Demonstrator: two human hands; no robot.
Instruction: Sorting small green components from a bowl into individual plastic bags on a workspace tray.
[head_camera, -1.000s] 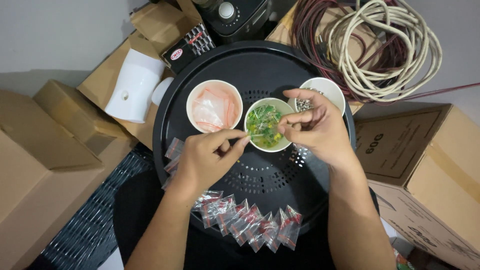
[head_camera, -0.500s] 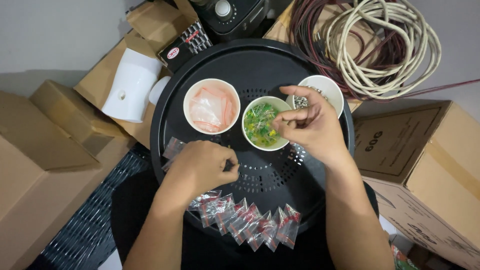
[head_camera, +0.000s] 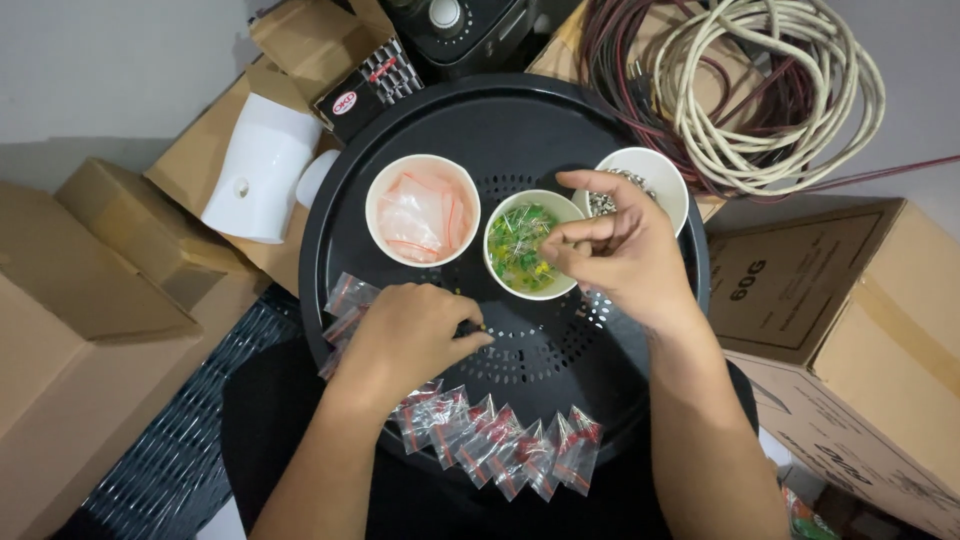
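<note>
Black round tray (head_camera: 500, 130) carries three white bowls along its far edge. My right hand (head_camera: 625, 250) hovers over the middle bowl (head_camera: 522, 245) of green and yellow bits, fingertips pinched together. My left hand (head_camera: 405, 340) rests curled near the tray's centre; whether it grips anything, I cannot tell. Small bags (head_camera: 500, 440) line the near edge.

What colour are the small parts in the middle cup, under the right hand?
Mostly green with some yellow, in the middle cup below the right hand; head view.

left hand (head_camera: 410, 340): curled, palm down | right hand (head_camera: 620, 250): fingertips pinched
</note>
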